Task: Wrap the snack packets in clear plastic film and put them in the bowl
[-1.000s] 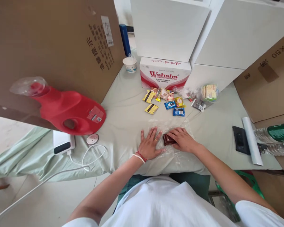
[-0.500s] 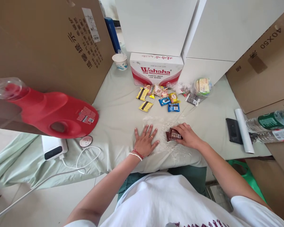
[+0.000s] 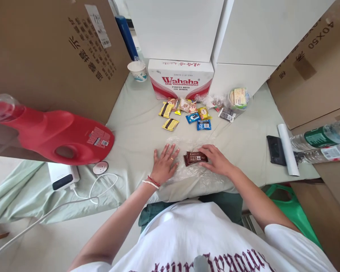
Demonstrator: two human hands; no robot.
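Note:
Dark brown wrapped snack packets (image 3: 197,157) lie in a small stack on a sheet of clear plastic (image 3: 200,173) in front of me. My right hand (image 3: 215,160) is at the stack's right end, thumb and fingers apart around it, the fingertips touching or very near the packets. To the left, my left hand (image 3: 164,164) rests flat with spread fingers at the edge of the plastic, holding nothing. Farther back lie yellow packets (image 3: 170,124), blue packets (image 3: 204,125) and several other small snacks.
A Wahaha carton (image 3: 181,81) stands behind the snacks, with a paper cup (image 3: 138,71) to its left. A red jug (image 3: 73,136) and white power bank (image 3: 62,176) are at left. Plastic bottles (image 3: 325,136), a white roll (image 3: 288,149) and a black object (image 3: 275,150) lie at right.
The view has shifted slightly. My right hand has loosened from over the brown packets, so more of them shows. The stack now lies nearer my left hand, which stays flat.

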